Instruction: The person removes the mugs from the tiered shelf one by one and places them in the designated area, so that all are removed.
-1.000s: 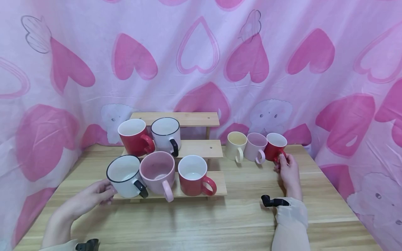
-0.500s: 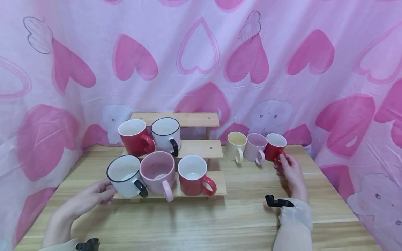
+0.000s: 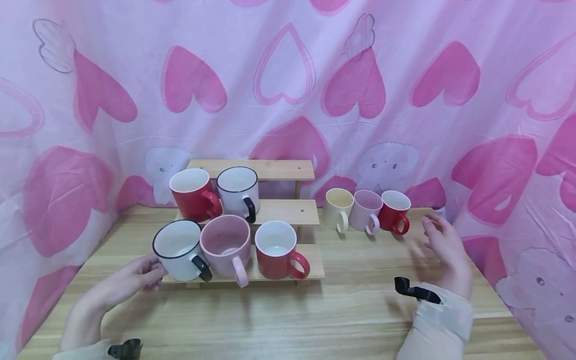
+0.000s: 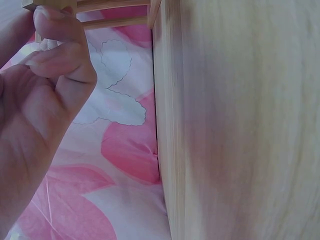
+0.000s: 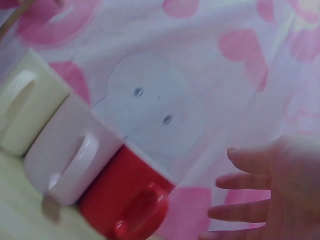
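Note:
My left hand (image 3: 130,280) pinches the left end of the bottom board of a three-step wooden shelf rack (image 3: 310,260); in the left wrist view curled fingers meet the board end (image 4: 62,4). Close above that hand stands a white mug with a black rim (image 3: 177,257). Beside it on the same board are a pink mug (image 3: 220,250) and a red mug (image 3: 272,262). My right hand (image 3: 447,247) is off the table mugs, fingers apart and holding nothing, right of a small red mug (image 5: 125,190). Touching that mug in a row are a lilac mug (image 3: 365,212) and a cream mug (image 3: 335,212).
On the middle board stand another red mug (image 3: 191,197) and another black-rimmed white mug (image 3: 236,192). The top board (image 3: 252,170) rises behind them. A pink heart-patterned curtain (image 3: 288,65) hangs behind the wooden table (image 3: 270,325) and at its sides.
My right hand has let go of the small red mug's handle and moved right, toward me, its fingers opening. The left hand and all the mugs have stayed in place.

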Action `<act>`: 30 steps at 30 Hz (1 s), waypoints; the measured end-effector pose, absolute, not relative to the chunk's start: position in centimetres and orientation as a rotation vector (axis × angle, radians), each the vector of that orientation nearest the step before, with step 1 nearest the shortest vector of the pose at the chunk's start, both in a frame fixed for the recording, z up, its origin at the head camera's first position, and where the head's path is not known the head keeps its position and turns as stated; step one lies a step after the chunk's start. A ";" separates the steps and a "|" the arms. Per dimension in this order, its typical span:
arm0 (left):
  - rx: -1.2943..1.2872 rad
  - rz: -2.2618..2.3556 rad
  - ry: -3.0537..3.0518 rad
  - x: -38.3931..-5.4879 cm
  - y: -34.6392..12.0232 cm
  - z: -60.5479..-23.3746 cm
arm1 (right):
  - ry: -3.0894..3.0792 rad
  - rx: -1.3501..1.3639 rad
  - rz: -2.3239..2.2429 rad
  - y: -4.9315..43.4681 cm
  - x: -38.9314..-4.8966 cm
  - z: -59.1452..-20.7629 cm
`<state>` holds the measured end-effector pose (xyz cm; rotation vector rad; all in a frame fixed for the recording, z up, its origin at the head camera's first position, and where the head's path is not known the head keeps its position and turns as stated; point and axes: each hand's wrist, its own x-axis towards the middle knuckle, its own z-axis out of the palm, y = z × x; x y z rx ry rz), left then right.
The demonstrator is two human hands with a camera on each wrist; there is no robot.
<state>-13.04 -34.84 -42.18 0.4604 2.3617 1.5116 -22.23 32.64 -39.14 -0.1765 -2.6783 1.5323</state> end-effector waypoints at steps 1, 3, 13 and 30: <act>0.455 1.507 2.362 -13.1 -34.8 -42.1 | -2.656 -0.169 1.524 32.5 -22.1 -38.8; 0.447 1.500 2.365 -13.0 -34.8 -42.1 | -2.618 -0.167 1.502 32.3 -21.7 -38.0; 0.506 1.543 2.353 -13.2 -34.7 -42.5 | -2.526 -0.005 1.342 30.4 -19.6 -34.3; 0.472 1.518 2.366 -13.0 -34.9 -42.0 | -2.514 0.503 1.219 20.8 -18.9 -31.0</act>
